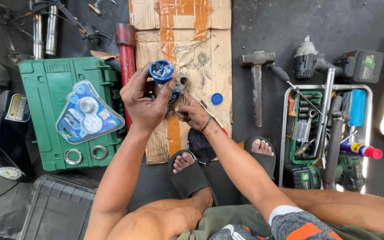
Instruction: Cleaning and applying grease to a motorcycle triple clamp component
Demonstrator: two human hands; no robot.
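My left hand (145, 100) holds up a small open blue tub (162, 71) with a shiny greyish paste inside. My right hand (192, 112) grips a small grey metal part (182, 82) right beside the tub, its fingers pinched on the part's lower end. Both hands hover over a flattened cardboard sheet (201, 49) with orange tape strips. The tub's blue lid (217, 98) lies on the cardboard just right of my right hand. My feet in black sandals rest at the cardboard's near edge.
A green tool case (45, 89) on the left carries a blister pack (87, 118) and two metal rings (85, 154). A red tube (126, 49) lies beside it. On the right lie a hammer (256, 75), an impact driver (334, 64) and a metal tray (284, 133) of tools.
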